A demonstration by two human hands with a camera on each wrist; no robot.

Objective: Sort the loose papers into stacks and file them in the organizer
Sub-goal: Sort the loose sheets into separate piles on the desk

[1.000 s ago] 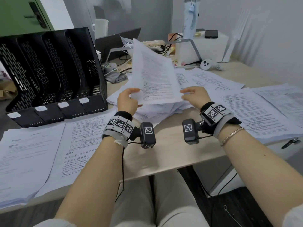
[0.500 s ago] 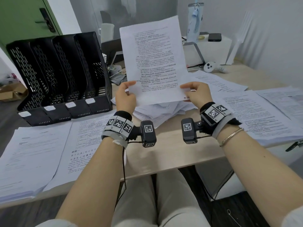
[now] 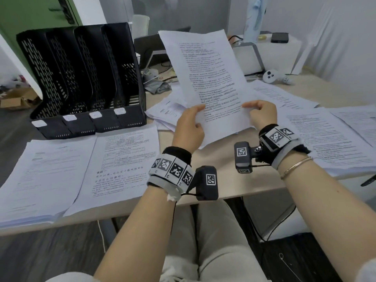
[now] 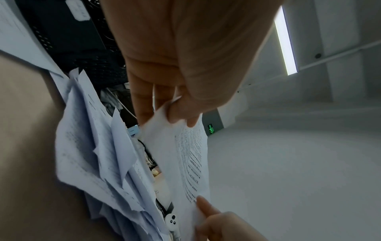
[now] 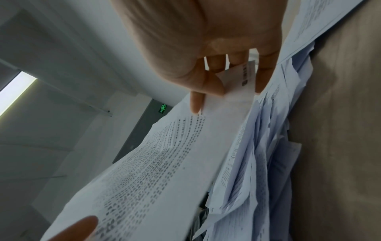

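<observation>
Hands, left (image 3: 188,127) and right (image 3: 262,115), pinch one sheet (image 3: 207,78) at frame centre; thin paper could tear if pulled apart.

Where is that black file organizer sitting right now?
In the head view the black organizer stands upright at the back left of the desk, left of the sheet that both hands hold, just behind two flat paper stacks.

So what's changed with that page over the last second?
The sheet was tipped edge-on a second ago; both hands have swung it up to face the person. The left hand and right hand still pinch its bottom corners. The organizer and desk stacks stayed put.
</observation>
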